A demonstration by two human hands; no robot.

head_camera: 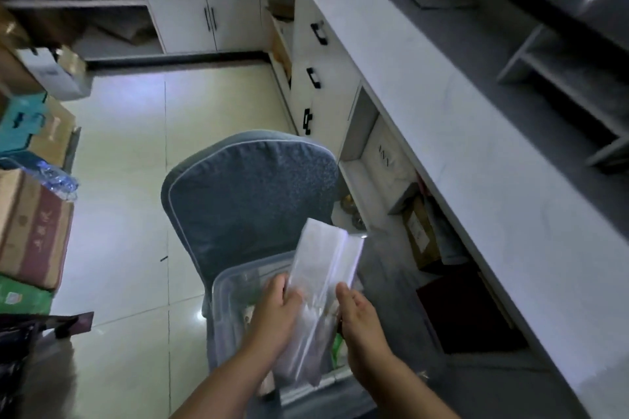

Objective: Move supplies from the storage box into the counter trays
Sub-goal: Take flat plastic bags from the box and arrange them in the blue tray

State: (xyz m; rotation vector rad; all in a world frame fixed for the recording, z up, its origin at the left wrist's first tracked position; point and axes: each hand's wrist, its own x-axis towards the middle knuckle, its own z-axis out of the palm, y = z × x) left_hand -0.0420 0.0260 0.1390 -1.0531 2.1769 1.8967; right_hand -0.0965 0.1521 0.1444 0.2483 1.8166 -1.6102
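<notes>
Holding a bundle of clear plastic bags (320, 286) between both hands, I have it raised just above the storage box (231, 286). My left hand (277, 311) grips its left edge with the thumb wrapped over the front, and my right hand (362, 318) presses flat against its right edge, fingers fairly straight. The bags are glossy and see-through, tilted with their far ends pointing up and slightly right; a fold line runs down the middle, and I can make out no print on them.

The storage box is clear plastic and sits on the seat of a grey-blue padded chair (248, 190), whose backrest stands just beyond the bags. Inside the box I see something green near the right wall and blurred items I cannot identify.

To my right runs a long pale counter (459, 133), with grey open-fronted trays (565, 78) on its far side. Under the counter, an open shelf holds a white bag bearing small dark lettering too blurred to read, plus a brown box.

On the left, cardboard cartons (30, 224) are stacked; the red panel of one carries pale characters I cannot read. White cabinets (204, 10) stand at the far wall.
</notes>
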